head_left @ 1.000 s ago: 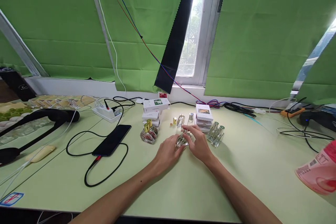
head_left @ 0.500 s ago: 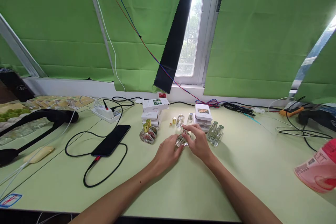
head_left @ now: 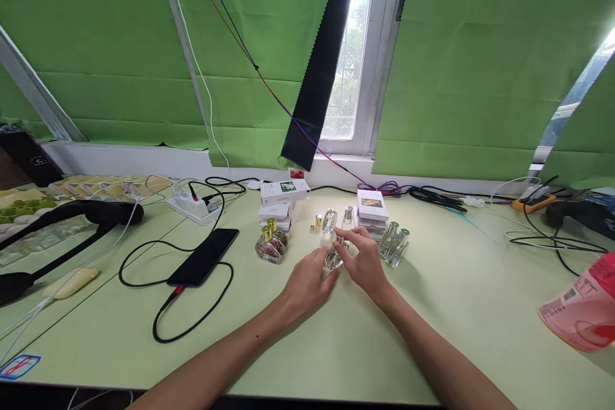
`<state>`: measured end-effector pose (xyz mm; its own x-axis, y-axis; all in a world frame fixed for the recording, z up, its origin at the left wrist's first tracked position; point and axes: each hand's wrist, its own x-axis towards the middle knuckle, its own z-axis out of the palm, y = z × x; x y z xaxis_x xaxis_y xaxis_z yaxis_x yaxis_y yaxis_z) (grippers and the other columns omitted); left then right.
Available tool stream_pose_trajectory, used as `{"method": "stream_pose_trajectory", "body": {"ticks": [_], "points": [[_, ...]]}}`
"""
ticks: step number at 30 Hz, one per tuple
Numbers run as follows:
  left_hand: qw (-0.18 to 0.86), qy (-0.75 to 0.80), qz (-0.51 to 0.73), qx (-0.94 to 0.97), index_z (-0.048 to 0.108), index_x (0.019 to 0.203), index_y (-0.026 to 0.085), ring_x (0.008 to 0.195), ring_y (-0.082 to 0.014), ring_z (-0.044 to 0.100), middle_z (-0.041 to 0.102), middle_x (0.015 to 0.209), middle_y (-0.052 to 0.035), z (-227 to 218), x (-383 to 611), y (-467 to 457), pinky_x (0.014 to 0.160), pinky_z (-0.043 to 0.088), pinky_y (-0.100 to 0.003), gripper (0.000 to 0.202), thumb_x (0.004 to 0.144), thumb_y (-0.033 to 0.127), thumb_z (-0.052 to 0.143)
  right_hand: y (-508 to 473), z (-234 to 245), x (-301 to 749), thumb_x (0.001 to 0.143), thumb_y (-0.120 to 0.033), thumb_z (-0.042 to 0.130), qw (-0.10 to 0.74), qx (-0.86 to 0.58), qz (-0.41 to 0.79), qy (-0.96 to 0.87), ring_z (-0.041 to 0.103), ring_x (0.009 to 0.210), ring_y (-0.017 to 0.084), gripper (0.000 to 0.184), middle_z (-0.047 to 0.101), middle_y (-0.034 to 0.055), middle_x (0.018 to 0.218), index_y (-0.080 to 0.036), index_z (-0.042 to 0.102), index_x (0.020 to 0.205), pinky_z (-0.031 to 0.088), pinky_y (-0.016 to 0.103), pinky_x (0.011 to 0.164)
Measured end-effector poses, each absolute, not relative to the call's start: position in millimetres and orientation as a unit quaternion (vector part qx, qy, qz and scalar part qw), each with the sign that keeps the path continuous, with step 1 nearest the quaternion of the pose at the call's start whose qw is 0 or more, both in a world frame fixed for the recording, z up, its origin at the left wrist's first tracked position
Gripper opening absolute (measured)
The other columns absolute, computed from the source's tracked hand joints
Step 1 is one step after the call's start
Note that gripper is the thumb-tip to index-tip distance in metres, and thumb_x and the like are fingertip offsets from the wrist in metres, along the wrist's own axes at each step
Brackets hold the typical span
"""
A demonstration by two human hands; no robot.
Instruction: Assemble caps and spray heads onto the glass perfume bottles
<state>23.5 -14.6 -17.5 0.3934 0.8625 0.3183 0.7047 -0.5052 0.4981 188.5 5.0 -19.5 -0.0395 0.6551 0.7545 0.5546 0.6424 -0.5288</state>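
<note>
A small clear glass perfume bottle stands on the table between my hands. My left hand closes round its lower part, thumb at the near side. Around the bottle's neck, the fingers and thumb of my right hand pinch the top, which they mostly hide. Just behind are another glass bottle without a visible cap, a silver-topped bottle and a small gold cap. To the left sit gold-capped bottles; to the right, several slim glass bottles.
White boxes are stacked at the back left and back right. A black phone with a looped cable lies left, near a white power strip. A pink pouch stands at the far right.
The bottle between my hands has shifted or tilted very slightly. Both hands keep nearly the same place and hold.
</note>
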Motion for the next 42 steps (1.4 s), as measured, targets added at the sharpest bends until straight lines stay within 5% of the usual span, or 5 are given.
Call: {"method": "stream_pose_trajectory", "body": {"ticks": [24, 42], "points": [[0.153, 0.441, 0.262, 0.845, 0.056, 0.099, 0.020, 0.072, -0.0206, 0.060, 0.067, 0.088, -0.0044, -20.4, 23.2, -16.9, 0.063, 0.040, -0.030, 0.014, 0.088, 0.029, 0.056, 3.1, -25.8, 185.4, 0.090, -0.023, 0.067, 0.535, -0.482, -0.032, -0.694, 0.065, 0.077, 0.021, 0.025, 0.069, 0.0044, 0.081, -0.024, 0.077, 0.112, 0.052, 0.031, 0.073], [0.149, 0.414, 0.228, 0.869, 0.047, 0.137, 0.021, 0.072, -0.0204, 0.067, 0.071, 0.110, -0.0055, -20.6, 24.5, -19.0, 0.069, 0.047, -0.033, 0.047, 0.091, 0.030, 0.053, 4.7, -25.2, 185.8, 0.088, -0.022, 0.064, 0.557, -0.510, -0.027, -0.655, 0.068, 0.079, 0.022, 0.021, 0.071, 0.0049, 0.086, -0.022, 0.075, 0.105, 0.054, 0.034, 0.073]]}}
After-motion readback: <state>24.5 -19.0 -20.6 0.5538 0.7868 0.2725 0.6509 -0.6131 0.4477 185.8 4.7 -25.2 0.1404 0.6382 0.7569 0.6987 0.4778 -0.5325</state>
